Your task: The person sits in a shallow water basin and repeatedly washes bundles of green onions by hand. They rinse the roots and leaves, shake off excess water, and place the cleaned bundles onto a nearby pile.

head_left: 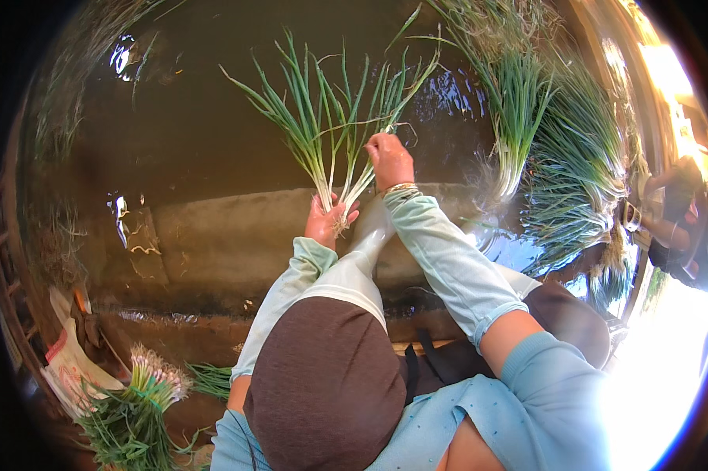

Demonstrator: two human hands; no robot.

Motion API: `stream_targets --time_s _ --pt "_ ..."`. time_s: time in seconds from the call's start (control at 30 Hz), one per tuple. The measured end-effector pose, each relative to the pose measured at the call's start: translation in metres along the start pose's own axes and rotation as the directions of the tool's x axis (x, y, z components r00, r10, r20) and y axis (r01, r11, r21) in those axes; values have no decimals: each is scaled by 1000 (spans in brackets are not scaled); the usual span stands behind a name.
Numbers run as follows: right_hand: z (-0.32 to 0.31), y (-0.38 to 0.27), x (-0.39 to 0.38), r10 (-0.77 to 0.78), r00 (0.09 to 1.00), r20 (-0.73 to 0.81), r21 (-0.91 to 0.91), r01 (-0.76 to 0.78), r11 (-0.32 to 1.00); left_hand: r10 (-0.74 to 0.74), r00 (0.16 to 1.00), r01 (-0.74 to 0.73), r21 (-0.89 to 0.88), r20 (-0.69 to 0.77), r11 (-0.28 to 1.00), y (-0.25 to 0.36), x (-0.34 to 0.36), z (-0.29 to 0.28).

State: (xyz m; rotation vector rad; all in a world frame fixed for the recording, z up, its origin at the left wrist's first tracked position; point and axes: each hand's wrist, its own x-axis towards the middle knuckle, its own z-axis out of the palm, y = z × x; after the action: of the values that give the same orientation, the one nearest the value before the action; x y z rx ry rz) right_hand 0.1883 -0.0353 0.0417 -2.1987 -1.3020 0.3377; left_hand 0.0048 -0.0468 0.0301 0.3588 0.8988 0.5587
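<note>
Loose spring onions (316, 133) fan out over brown water in front of me, green leaves pointing away and pale roots toward me. My left hand (322, 223) is closed around their white root ends from below, and stringy roots hang over its fingers. My right hand (391, 162) is closed in a pinch at the leaves of the rightmost stalks, where a thin yellowish leaf strand crosses. What exactly lies between its fingertips is partly hidden. To the right, a bunch of spring onions (518, 118) lies in the water, roots toward me.
A large heap of spring onions (577, 149) lines the right side. At lower left lies a tied spring onion bundle (138, 400) beside a white sack (75, 361). A submerged ledge (212, 228) runs across, near my white boot (354, 271). Another person (675, 212) is at far right.
</note>
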Motion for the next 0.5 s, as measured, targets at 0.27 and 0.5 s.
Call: stream_targets --time_s 0.27,0.5 --pt "14 -25 -15 -10 969 248 -326 93 941 -2 1000 2 22 -3 1000 3 -2 6" --pt "9 -8 -9 -456 852 258 -458 524 719 -109 994 109 60 8 992 10 -5 2"
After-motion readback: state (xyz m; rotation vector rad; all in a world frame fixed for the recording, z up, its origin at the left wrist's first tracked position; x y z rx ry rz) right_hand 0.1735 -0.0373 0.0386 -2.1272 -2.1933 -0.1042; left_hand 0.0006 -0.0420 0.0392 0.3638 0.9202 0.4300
